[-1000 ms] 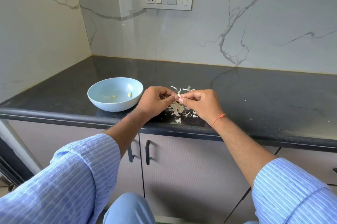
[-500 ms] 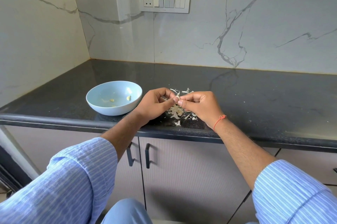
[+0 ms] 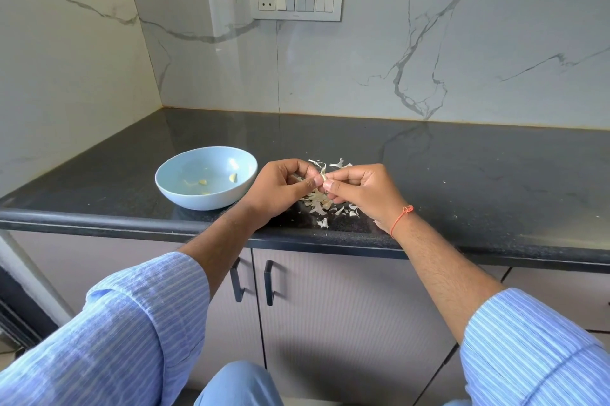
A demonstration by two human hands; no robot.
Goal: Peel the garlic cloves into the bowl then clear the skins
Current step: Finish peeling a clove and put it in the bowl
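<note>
Pinching from both sides, the left hand (image 3: 280, 189) and right hand (image 3: 361, 192) are seen in the head view gripping one garlic clove (image 3: 322, 178) between curled fingertips. Directly beneath the fingers, a heap of skins (image 3: 318, 204) is scattered on the black counter (image 3: 462, 181). Just left of the left fingers, a pale blue bowl (image 3: 185, 194) is set, with a few peeled cloves (image 3: 233, 178) held inside. Behind the fingers, a switch plate (image 3: 295, 0) is mounted on the marble wall.
</note>
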